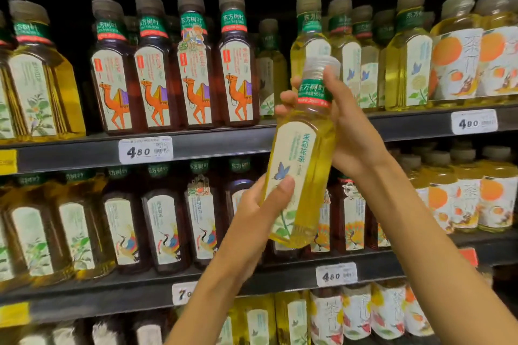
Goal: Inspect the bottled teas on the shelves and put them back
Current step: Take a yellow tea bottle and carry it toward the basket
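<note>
A yellow-green tea bottle [305, 154] with a blue butterfly on its pale label is held tilted in front of the shelves, cap leaning to the upper right. My left hand [260, 210] grips its lower part, thumb pressed on the label under the butterfly. My right hand [347, 126] holds the neck, fingers wrapped round the green band below the clear cap. Just behind the bottle, matching butterfly-label bottles [347, 56] stand on the top shelf.
Dark camel-label bottles [193, 64] fill the top shelf's middle, orange-print bottles [459, 47] its right end. Crane-label bottles [165, 224] stand on the middle shelf. Price tags [145, 150] reading 4.80 hang on the grey shelf edges. More bottles [356, 314] line the bottom shelf.
</note>
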